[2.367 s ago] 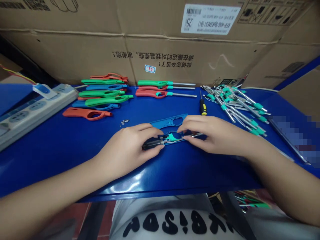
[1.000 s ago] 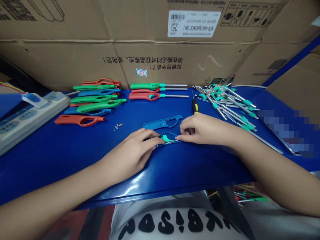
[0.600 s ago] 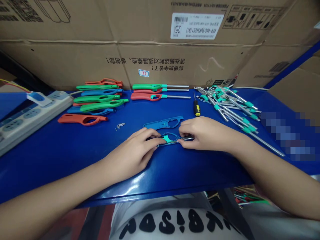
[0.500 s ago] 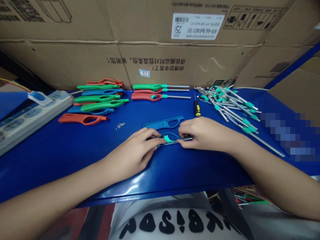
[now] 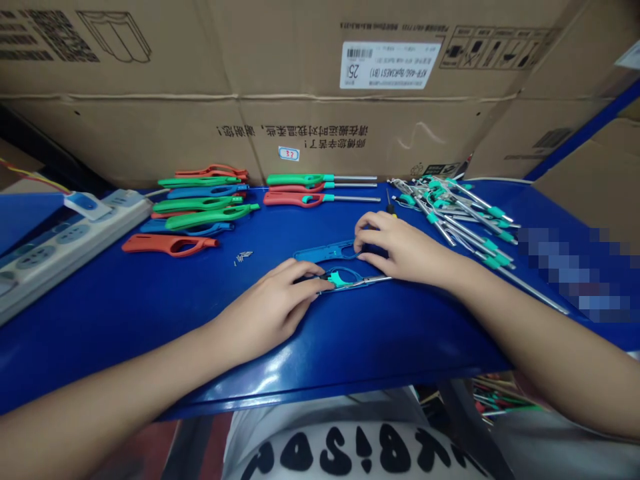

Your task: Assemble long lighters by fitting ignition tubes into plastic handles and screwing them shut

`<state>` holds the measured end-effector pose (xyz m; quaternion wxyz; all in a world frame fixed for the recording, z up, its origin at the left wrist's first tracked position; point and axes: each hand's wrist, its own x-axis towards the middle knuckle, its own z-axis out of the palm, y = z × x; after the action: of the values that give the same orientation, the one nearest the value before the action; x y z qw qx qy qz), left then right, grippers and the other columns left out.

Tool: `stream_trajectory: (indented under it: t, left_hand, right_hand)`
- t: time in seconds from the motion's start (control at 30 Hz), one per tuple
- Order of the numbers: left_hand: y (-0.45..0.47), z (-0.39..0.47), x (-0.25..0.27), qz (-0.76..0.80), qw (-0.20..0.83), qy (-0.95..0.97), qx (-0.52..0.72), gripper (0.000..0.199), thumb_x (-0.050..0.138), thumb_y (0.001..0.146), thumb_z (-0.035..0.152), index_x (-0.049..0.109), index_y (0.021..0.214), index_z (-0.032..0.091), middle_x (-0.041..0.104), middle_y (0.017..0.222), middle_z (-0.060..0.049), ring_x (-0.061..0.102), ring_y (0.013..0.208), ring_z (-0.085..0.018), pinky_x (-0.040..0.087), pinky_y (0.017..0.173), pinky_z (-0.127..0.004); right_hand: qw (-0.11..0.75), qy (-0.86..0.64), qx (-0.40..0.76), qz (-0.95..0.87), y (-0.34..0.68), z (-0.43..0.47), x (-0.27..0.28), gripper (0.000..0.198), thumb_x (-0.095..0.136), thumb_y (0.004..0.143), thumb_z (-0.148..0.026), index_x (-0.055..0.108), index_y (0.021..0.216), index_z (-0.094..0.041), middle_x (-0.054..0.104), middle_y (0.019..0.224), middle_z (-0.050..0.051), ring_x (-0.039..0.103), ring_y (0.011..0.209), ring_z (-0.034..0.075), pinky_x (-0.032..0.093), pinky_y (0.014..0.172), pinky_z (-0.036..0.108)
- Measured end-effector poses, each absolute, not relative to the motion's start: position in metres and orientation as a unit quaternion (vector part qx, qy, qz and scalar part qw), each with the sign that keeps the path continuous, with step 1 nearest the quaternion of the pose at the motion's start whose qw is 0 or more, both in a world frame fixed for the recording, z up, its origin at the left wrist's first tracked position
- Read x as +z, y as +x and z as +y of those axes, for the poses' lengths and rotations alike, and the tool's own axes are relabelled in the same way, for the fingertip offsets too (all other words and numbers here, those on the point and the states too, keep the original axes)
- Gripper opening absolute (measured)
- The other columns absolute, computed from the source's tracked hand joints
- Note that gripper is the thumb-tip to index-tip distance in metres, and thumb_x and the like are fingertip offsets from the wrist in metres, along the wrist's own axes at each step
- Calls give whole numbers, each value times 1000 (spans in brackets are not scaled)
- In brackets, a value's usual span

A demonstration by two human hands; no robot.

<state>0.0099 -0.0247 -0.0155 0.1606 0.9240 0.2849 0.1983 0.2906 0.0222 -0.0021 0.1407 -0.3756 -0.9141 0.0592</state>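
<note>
My left hand (image 5: 280,297) is closed on the left end of a blue lighter casing half with a teal trigger (image 5: 340,280) and inner parts lying in it. A metal tube (image 5: 379,279) sticks out of that half to the right. Just behind lies the other blue casing half (image 5: 320,254), its right end between the thumb and fingers of my right hand (image 5: 403,247). The right hand hides that end, along with most of the screwdriver (image 5: 392,212) behind it. Small screws (image 5: 243,257) lie in a loose heap to the left.
Orange, green and blue casing halves (image 5: 200,220) are stacked at the back left, beside a white power strip (image 5: 70,243). Lighters with metal tubes (image 5: 300,199) lie at the back middle. Several tube-and-trigger assemblies (image 5: 465,213) are piled right. A cardboard box (image 5: 175,143) stands behind.
My right hand has let go of the metal tube and moved back to the right end of the rear blue casing half. My left hand stays on the front half.
</note>
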Motion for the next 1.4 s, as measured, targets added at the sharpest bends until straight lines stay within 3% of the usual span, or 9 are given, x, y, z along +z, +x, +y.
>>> stream_trajectory:
  t: [0.13, 0.23, 0.33, 0.4, 0.53, 0.6, 0.7, 0.97, 1.4]
  left_hand:
    - [8, -23, -5, 294, 129, 911, 258, 22, 58, 99, 20, 70, 117, 20, 66, 127, -9, 61, 117, -22, 52, 102, -38]
    - [4, -18, 8, 317, 55, 906, 276, 32, 62, 97, 27, 65, 128, 21, 61, 139, -11, 52, 130, -28, 45, 111, -48]
    - [-2, -10, 14, 314, 16, 914, 256, 37, 62, 98, 31, 63, 133, 19, 63, 134, -12, 55, 125, -30, 47, 107, -49]
    - [-5, -6, 14, 301, 23, 922, 244, 34, 60, 99, 30, 66, 129, 16, 69, 122, -12, 62, 112, -26, 53, 98, -43]
    - [-8, -5, 14, 303, 43, 929, 208, 35, 58, 100, 30, 67, 129, 13, 70, 113, -12, 66, 104, -24, 55, 91, -38]
    - [-8, -7, 16, 311, 63, 928, 196, 35, 59, 99, 32, 68, 127, 13, 71, 111, -11, 66, 103, -24, 55, 90, -37]
    - [-8, -10, 20, 323, 96, 926, 172, 32, 61, 97, 33, 71, 122, 16, 72, 108, -8, 68, 100, -23, 56, 89, -37]
    - [-5, -13, 19, 358, 132, 920, 93, 26, 64, 95, 33, 73, 118, 25, 74, 105, -4, 69, 96, -23, 55, 88, -37]
    - [-5, -11, 13, 353, 128, 921, 109, 24, 70, 92, 33, 73, 114, 24, 74, 106, -3, 69, 97, -24, 54, 86, -36]
  right_hand:
    - [241, -420, 132, -865, 283, 19, 1, 8, 58, 94, -25, 63, 97, -19, 67, 97, 8, 64, 91, 23, 52, 82, 39]
    - [325, -475, 338, -745, 274, 13, 4, 14, 64, 90, -33, 61, 90, -20, 65, 77, 3, 65, 67, 18, 56, 66, 34]
    - [321, -476, 517, -635, 266, 9, 7, 20, 70, 85, -37, 62, 91, -19, 64, 74, 2, 66, 59, 16, 58, 61, 33]
    - [300, -461, 552, -627, 264, 7, 8, 26, 71, 84, -39, 64, 98, -18, 65, 77, 2, 65, 58, 15, 58, 60, 33]
    - [272, -423, 401, -765, 266, 3, 6, 37, 66, 89, -40, 67, 118, -18, 65, 85, 2, 61, 67, 15, 52, 63, 31]
    - [251, -389, 296, -836, 268, 2, 4, 39, 70, 88, -39, 67, 121, -19, 67, 91, 3, 61, 78, 16, 50, 71, 31]
    - [219, -336, 229, -887, 269, 3, 2, 37, 70, 90, -39, 66, 121, -19, 67, 101, 7, 60, 94, 20, 49, 84, 34]
    - [168, -283, 185, -926, 269, 8, -5, 35, 64, 94, -41, 66, 121, -18, 60, 121, 11, 56, 113, 25, 47, 101, 40]
    - [155, -285, 157, -933, 271, 8, -4, 35, 66, 93, -39, 68, 121, -17, 65, 119, 13, 62, 112, 26, 48, 96, 43]
